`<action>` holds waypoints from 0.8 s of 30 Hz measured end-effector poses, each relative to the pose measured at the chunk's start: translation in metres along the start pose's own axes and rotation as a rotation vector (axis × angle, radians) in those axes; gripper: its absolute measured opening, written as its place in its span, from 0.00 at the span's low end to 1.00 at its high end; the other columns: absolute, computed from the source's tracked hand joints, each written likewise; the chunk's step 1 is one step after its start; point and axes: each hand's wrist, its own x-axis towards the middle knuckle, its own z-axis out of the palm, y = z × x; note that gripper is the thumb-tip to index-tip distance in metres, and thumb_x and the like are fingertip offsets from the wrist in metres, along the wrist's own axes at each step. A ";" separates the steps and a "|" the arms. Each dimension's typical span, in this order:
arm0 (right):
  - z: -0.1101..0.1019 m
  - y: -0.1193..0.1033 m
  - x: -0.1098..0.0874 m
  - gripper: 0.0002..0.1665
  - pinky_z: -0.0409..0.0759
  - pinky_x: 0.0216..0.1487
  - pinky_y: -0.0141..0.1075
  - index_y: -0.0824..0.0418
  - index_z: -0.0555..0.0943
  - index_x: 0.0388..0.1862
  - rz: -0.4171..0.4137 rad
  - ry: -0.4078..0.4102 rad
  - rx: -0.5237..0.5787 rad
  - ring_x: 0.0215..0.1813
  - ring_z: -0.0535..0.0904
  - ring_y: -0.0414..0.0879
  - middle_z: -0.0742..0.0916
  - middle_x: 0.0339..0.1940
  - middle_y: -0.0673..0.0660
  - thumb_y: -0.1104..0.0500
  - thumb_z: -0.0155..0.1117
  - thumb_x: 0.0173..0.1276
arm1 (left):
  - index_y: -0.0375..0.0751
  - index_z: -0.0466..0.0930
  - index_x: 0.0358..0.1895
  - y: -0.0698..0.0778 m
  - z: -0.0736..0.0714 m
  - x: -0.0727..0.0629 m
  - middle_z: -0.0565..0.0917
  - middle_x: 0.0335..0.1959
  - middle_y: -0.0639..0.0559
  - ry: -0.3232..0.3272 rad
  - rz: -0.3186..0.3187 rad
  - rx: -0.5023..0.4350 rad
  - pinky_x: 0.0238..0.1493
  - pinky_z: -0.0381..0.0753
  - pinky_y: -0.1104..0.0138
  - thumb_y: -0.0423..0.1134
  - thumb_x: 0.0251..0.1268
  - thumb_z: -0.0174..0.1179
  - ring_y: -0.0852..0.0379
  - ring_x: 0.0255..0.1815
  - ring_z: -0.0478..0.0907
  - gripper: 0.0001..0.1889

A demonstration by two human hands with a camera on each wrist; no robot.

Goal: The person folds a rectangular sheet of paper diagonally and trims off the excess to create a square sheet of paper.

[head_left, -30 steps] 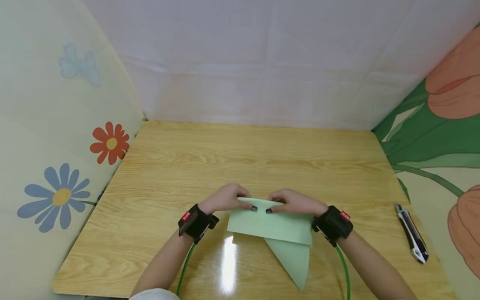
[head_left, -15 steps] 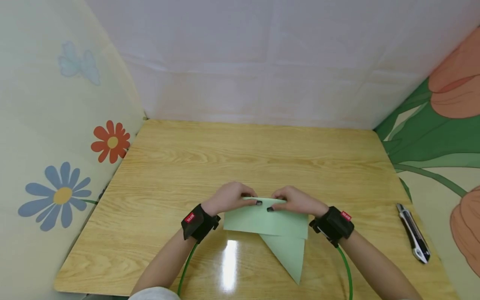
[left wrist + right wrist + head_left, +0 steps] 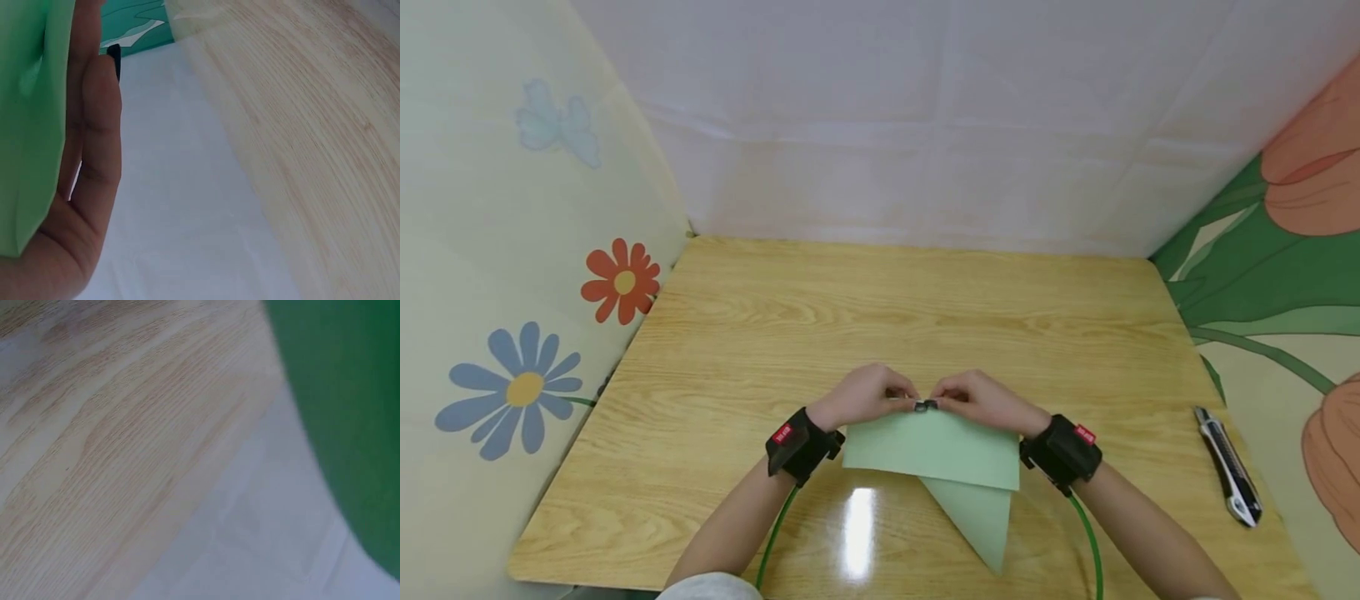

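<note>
A folded sheet of light green paper [image 3: 932, 450] hangs between my hands, its wide band on top and a pointed flap [image 3: 981, 517] sticking out below toward the front of the table. My left hand [image 3: 867, 396] pinches the top edge, thumb on the near side and fingers behind. Mirroring it, my right hand [image 3: 988, 400] pinches the same edge just to the right, the two thumb tips almost meeting at the middle. In the left wrist view the paper [image 3: 31, 125] covers part of the curled fingers [image 3: 100, 131]. The right wrist view shows only green paper [image 3: 350, 412], hiding the hand.
A utility knife [image 3: 1227, 467] lies near the right edge of the wooden table [image 3: 887, 317]. Green cables [image 3: 772, 533] run from both wrist cameras toward me. A white cloth [image 3: 925, 125] hangs behind the table, with flower-printed panels at both sides.
My thumbs have come together at the middle of the paper's top edge, my right hand shifting slightly left. The paper has moved a little to the left overall.
</note>
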 end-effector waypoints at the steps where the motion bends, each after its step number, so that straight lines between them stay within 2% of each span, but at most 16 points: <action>1: 0.000 0.001 0.000 0.09 0.70 0.30 0.27 0.65 0.83 0.39 0.002 0.001 0.002 0.28 0.71 0.34 0.86 0.34 0.54 0.66 0.56 0.69 | 0.41 0.87 0.37 -0.001 0.000 0.000 0.86 0.31 0.54 0.005 -0.003 0.002 0.28 0.70 0.76 0.37 0.62 0.61 0.69 0.24 0.71 0.07; 8: -0.008 0.008 -0.008 0.05 0.76 0.35 0.30 0.66 0.83 0.35 0.067 -0.005 0.026 0.31 0.78 0.35 0.86 0.30 0.53 0.65 0.60 0.66 | 0.43 0.87 0.35 -0.007 -0.003 -0.004 0.86 0.30 0.56 0.017 -0.036 -0.026 0.26 0.69 0.75 0.39 0.61 0.62 0.69 0.24 0.70 0.06; 13: -0.012 0.010 -0.018 0.05 0.75 0.36 0.30 0.67 0.82 0.37 0.105 0.009 0.029 0.31 0.77 0.36 0.86 0.30 0.53 0.66 0.61 0.65 | 0.43 0.86 0.33 -0.013 -0.007 -0.011 0.84 0.27 0.59 -0.023 -0.046 -0.050 0.28 0.70 0.75 0.42 0.59 0.65 0.69 0.24 0.69 0.06; 17: -0.015 0.014 -0.024 0.05 0.74 0.35 0.30 0.68 0.82 0.37 0.126 0.026 0.027 0.31 0.75 0.36 0.86 0.31 0.53 0.67 0.61 0.65 | 0.45 0.86 0.29 -0.015 -0.012 -0.016 0.81 0.24 0.61 -0.049 -0.111 -0.079 0.27 0.69 0.75 0.41 0.57 0.66 0.67 0.23 0.67 0.05; 20: -0.017 0.016 -0.027 0.05 0.74 0.35 0.30 0.68 0.82 0.37 0.128 0.024 0.038 0.31 0.76 0.36 0.86 0.31 0.53 0.67 0.61 0.65 | 0.46 0.85 0.28 -0.016 -0.013 -0.017 0.82 0.24 0.62 -0.049 -0.144 -0.106 0.28 0.70 0.74 0.41 0.55 0.67 0.67 0.23 0.68 0.05; 24: -0.018 0.015 -0.027 0.06 0.75 0.35 0.30 0.68 0.82 0.37 0.130 0.025 0.052 0.32 0.76 0.37 0.86 0.32 0.54 0.67 0.60 0.65 | 0.45 0.86 0.30 -0.017 -0.013 -0.019 0.84 0.26 0.61 -0.037 -0.136 -0.140 0.29 0.72 0.74 0.43 0.55 0.67 0.68 0.24 0.71 0.06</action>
